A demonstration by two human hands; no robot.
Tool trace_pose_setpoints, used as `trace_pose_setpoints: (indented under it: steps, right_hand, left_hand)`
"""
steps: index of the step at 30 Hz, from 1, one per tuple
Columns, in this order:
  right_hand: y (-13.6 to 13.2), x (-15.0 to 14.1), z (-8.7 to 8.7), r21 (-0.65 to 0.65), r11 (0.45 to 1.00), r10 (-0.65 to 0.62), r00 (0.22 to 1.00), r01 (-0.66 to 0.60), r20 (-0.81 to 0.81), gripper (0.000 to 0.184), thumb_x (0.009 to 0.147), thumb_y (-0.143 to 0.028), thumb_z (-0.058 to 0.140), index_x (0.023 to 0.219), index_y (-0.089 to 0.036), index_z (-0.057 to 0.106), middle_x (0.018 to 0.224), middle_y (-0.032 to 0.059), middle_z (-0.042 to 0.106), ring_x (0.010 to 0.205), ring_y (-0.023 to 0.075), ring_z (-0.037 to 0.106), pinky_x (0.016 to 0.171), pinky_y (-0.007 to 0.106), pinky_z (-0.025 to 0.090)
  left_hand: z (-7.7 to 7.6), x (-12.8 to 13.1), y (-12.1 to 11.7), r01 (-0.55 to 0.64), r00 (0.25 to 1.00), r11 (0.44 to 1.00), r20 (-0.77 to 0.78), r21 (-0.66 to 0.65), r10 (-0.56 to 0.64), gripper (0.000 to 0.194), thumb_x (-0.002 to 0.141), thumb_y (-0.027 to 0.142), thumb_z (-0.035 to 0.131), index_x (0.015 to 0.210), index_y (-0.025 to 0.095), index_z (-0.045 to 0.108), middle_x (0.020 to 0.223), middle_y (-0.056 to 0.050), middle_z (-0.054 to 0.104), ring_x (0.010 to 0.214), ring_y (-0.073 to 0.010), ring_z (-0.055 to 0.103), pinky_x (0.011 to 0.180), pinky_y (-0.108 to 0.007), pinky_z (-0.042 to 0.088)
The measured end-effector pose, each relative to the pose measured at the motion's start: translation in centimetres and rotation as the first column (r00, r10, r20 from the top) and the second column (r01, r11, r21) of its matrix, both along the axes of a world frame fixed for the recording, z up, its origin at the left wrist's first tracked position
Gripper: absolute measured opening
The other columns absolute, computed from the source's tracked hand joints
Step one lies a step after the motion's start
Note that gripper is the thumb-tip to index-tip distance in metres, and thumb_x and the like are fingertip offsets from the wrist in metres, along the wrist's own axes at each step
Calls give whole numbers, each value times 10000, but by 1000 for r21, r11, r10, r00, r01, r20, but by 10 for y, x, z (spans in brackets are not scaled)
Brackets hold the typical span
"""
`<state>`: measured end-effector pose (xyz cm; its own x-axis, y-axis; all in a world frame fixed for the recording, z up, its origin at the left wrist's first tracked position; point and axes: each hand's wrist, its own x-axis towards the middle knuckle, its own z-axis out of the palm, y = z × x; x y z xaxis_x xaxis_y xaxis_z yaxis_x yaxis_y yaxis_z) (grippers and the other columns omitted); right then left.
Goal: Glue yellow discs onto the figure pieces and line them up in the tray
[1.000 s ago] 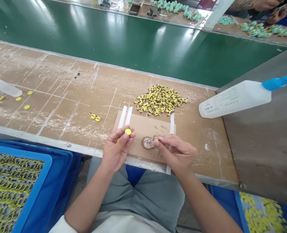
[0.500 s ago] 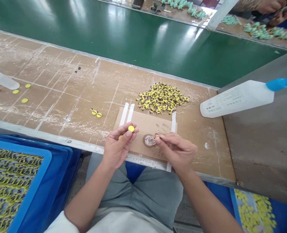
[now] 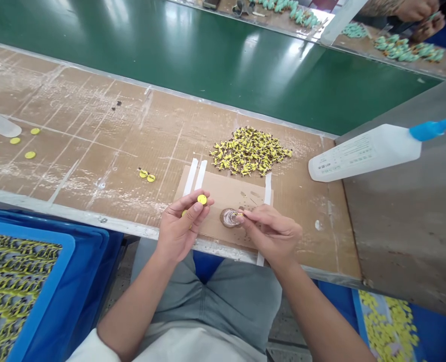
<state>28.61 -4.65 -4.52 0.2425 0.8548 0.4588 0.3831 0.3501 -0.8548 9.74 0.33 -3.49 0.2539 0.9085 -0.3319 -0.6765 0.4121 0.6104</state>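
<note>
Between thumb and fingertips, my left hand (image 3: 181, 224) is closed on a small round yellow disc (image 3: 202, 199) with its face turned up. Part of another yellow piece (image 3: 184, 213) shows inside that palm. My right hand (image 3: 273, 231) pinches a tiny yellow and dark figure (image 3: 240, 214), mostly covered by the fingertips. The figure is at the right edge of a small round dish (image 3: 228, 217) with whitish stuff in it; whether it touches cannot be made out. Under both hands lies a taped cardboard sheet (image 3: 223, 191). Behind it is a heap of small yellow and dark figures (image 3: 251, 151).
A white bottle with a blue nozzle (image 3: 366, 153) leans at the right by a grey panel (image 3: 407, 216). Two yellow pieces (image 3: 147, 175) and several discs (image 3: 30, 155) lie leftward. Blue trays (image 3: 68, 251) flank the bench. Across the green strip (image 3: 207, 60) are a person's hands (image 3: 421, 15).
The whole view has shifted slightly, moving the bench things a little left. Both hands keep their grips, and the right fingertips stay by the round dish.
</note>
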Motion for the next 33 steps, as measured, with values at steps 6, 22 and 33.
trace_pose_setpoints:
  steps: [6, 22, 33]
  right_hand:
    - [-4, 7, 2, 25, 999, -23, 999, 24, -41, 303, 754, -87, 753, 975, -294, 759, 857, 29, 766, 739, 195, 698, 656, 365, 556]
    - [-3, 3, 2, -36, 999, 12, 1000, -12, -17, 285, 732, -69, 766, 936, -268, 773, 813, 42, 764, 671, 179, 675, 605, 337, 552]
    - [-4, 9, 6, 49, 999, -17, 1000, 17, 10, 324, 770, -71, 724, 1000, -297, 750, 868, 31, 764, 738, 190, 686, 666, 374, 551]
  left_hand:
    - [0, 0, 0, 8, 1000, 1000, -10, 8, -8, 229, 767, 127, 771, 984, 199, 778, 1040, -36, 774, 942, -136, 731, 825, -114, 561]
    - [-2, -1, 1, 31, 999, 999, -23, 15, -31, 227, 777, 128, 761, 988, 210, 778, 1040, -25, 774, 940, -129, 730, 825, -111, 560]
    - [1, -1, 0, 20, 997, 1000, -78, 2, -20, 235, 748, 164, 790, 977, 212, 780, 1056, -49, 769, 952, -154, 729, 813, -143, 571]
